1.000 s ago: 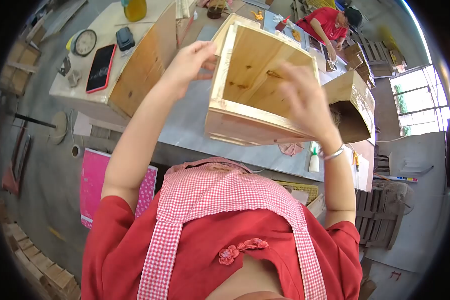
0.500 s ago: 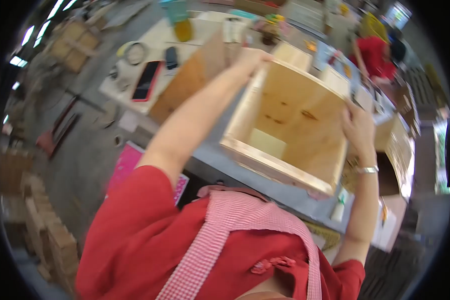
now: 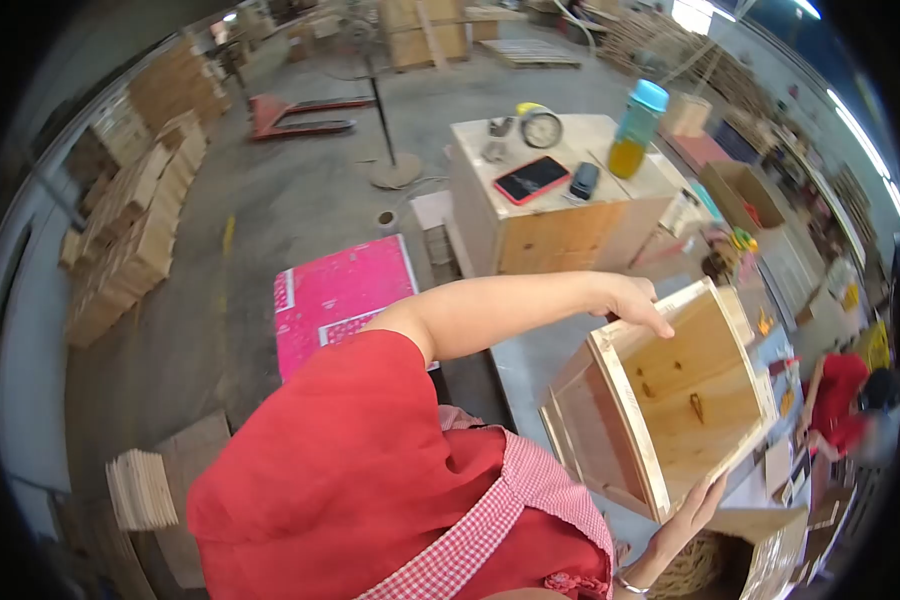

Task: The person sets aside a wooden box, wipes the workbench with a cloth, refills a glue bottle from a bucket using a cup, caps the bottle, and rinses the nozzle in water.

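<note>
A light wooden box (image 3: 592,425) with an open top and dark knots on its inside wall is held tilted above a grey worktable (image 3: 530,375). My left hand (image 3: 638,303) grips its far-left rim, with a finger reaching over the edge. Along the opposite side, my right hand (image 3: 685,525) is pressed to the rim and supports the box; part of that hand is hidden by it. A bracelet shows on the right wrist.
Left of the worktable stands a wooden crate (image 3: 555,240) bearing a phone (image 3: 532,180), a tape roll (image 3: 541,128) and a bottle (image 3: 638,130). A pink box (image 3: 345,290) lies nearby. A cardboard carton (image 3: 770,535) is at right. Another person (image 3: 838,400) works beyond.
My view has swung left, bringing more floor and the crate into sight. The wooden box has turned and tilted, so its outer side shows, still held by both hands.
</note>
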{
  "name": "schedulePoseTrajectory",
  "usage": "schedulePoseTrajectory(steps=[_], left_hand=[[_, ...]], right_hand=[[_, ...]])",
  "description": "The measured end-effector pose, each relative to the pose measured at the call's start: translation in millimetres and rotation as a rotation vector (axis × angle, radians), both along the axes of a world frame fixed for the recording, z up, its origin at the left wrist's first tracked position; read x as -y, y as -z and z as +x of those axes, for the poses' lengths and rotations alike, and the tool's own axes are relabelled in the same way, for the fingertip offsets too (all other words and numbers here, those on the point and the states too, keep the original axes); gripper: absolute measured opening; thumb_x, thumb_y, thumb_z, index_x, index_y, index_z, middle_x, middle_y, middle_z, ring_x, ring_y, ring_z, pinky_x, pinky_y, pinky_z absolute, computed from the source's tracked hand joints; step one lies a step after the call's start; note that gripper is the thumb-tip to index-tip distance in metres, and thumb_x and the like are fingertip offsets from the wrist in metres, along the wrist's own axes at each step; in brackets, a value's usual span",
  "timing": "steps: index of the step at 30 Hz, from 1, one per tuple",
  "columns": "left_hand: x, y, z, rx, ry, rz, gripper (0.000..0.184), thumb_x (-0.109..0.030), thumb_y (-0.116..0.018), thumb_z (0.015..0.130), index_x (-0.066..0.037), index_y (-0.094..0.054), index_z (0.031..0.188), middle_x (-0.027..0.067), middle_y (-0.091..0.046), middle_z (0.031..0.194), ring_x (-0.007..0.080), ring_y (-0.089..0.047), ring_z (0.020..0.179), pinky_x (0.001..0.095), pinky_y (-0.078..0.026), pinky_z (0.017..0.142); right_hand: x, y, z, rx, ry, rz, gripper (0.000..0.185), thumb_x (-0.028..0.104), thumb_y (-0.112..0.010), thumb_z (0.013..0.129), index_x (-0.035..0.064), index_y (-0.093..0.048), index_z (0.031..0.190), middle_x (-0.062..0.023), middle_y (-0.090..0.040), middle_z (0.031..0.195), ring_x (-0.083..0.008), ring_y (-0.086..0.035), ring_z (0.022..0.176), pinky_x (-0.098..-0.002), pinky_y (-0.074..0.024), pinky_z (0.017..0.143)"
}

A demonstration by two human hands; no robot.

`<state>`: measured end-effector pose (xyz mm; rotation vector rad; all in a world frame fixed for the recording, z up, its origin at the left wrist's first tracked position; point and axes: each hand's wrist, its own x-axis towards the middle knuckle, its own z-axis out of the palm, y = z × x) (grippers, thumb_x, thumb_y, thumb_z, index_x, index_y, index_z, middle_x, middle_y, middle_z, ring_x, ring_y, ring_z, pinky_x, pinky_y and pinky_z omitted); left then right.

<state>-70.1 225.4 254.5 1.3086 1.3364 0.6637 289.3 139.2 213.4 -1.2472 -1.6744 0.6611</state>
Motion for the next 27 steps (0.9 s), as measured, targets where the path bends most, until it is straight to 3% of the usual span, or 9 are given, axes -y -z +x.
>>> schedulePoseTrajectory(steps=[2, 6, 10, 13, 17, 21, 23, 25, 27], left_hand=[[11.4, -6.6, -1.7, -0.077, -0.037, 0.019, 0.074, -0.045, -0.077, 0.079, 0.007, -0.059, 0.129, 0.0175, -0.065, 0.117, 0.0260, -0.064, 0.104, 0.0385, -0.053, 0.086], [77.2, -18.7, -17.8, -0.247, -0.352, -0.115, 0.062, -0.032, -0.076, 0.081, 0.006, -0.061, 0.126, 0.0188, -0.066, 0.118, 0.0252, -0.066, 0.103, 0.0367, -0.054, 0.083], [162.9, -14.8, -70.0, 0.022, -0.482, -0.143, 0.048, -0.019, -0.075, 0.081, 0.006, -0.065, 0.120, 0.0157, -0.070, 0.111, 0.0211, -0.069, 0.097, 0.0350, -0.055, 0.085], [236.6, -34.0, -101.9, -0.004, -0.659, -0.185, 0.042, -0.012, -0.071, 0.079, 0.006, -0.067, 0.117, 0.0148, -0.073, 0.105, 0.0217, -0.071, 0.092, 0.0353, -0.058, 0.081], [329.1, -35.0, -150.2, 0.024, -0.926, -0.311, 0.045, -0.009, -0.068, 0.079, 0.007, -0.064, 0.121, 0.0175, -0.071, 0.110, 0.0265, -0.071, 0.097, 0.0396, -0.058, 0.086], [417.8, -3.2, -185.8, 0.145, -1.085, -0.304, 0.049, -0.003, -0.063, 0.079, 0.008, -0.059, 0.127, 0.0189, -0.068, 0.117, 0.0297, -0.069, 0.105, 0.0411, -0.056, 0.092], [454.8, 19.2, -202.3, 0.424, -1.292, -0.231, 0.050, 0.004, -0.059, 0.077, 0.009, -0.058, 0.126, 0.0206, -0.066, 0.120, 0.0315, -0.068, 0.108, 0.0429, -0.055, 0.095], [482.2, 38.4, -223.7, 0.434, -1.386, -0.188, 0.050, 0.005, -0.058, 0.076, 0.010, -0.058, 0.125, 0.0213, -0.067, 0.119, 0.0323, -0.068, 0.107, 0.0441, -0.055, 0.095], [498.2, 60.6, -232.0, 0.476, -1.530, -0.152, 0.051, 0.007, -0.057, 0.073, 0.012, -0.057, 0.123, 0.0227, -0.067, 0.116, 0.0344, -0.068, 0.106, 0.0466, -0.056, 0.095]], right_hand=[[9.2, -6.8, -12.4, -0.342, 0.013, -0.143, 0.055, 0.021, -0.046, 0.105, -0.0077, -0.034, 0.151, -0.0198, -0.048, 0.146, -0.0255, -0.049, 0.128, -0.0368, -0.0374, 0.109], [12.6, -24.2, -31.8, -0.331, -0.204, -0.201, 0.055, 0.014, -0.048, 0.103, -0.0079, -0.033, 0.151, -0.0212, -0.048, 0.145, -0.0258, -0.050, 0.127, -0.0357, -0.0384, 0.108], [17.4, -40.4, -79.9, -0.359, -0.505, -0.217, 0.056, 0.009, -0.051, 0.100, -0.0085, -0.033, 0.151, -0.0202, -0.049, 0.144, -0.0229, -0.051, 0.126, -0.0343, -0.0401, 0.106], [26.5, -44.5, -131.7, -0.344, -0.693, -0.293, 0.055, 0.012, -0.051, 0.099, -0.0095, -0.038, 0.148, -0.0167, -0.053, 0.141, -0.0206, -0.054, 0.122, -0.0328, -0.0414, 0.105], [49.3, -44.5, -215.7, -0.338, -0.978, -0.292, 0.063, 0.010, -0.059, 0.097, -0.0112, -0.031, 0.150, -0.0169, -0.063, 0.124, -0.0151, -0.060, 0.104, -0.0287, -0.0502, 0.087], [69.7, -39.5, -305.7, -0.136, -1.163, -0.166, 0.064, 0.013, -0.062, 0.095, -0.0101, -0.034, 0.147, -0.0100, -0.062, 0.076, -0.0129, -0.057, 0.061, -0.0307, -0.0487, 0.058], [77.2, -29.6, -354.7, -0.020, -1.275, -0.134, 0.061, 0.016, -0.060, 0.097, -0.0064, -0.036, 0.149, -0.0081, -0.062, 0.089, -0.0122, -0.054, 0.072, -0.0284, -0.0482, 0.067], [81.4, -23.8, -406.0, 0.120, -1.356, -0.069, 0.059, 0.017, -0.058, 0.097, -0.0056, -0.038, 0.148, -0.0160, -0.063, 0.090, -0.0201, -0.059, 0.073, -0.0320, -0.0500, 0.071], [78.9, 22.9, -464.3, -0.098, -1.308, 0.312, 0.053, 0.018, -0.055, 0.098, -0.0050, -0.043, 0.144, -0.0194, -0.063, 0.093, -0.0261, -0.061, 0.076, -0.0354, -0.0506, 0.075]])
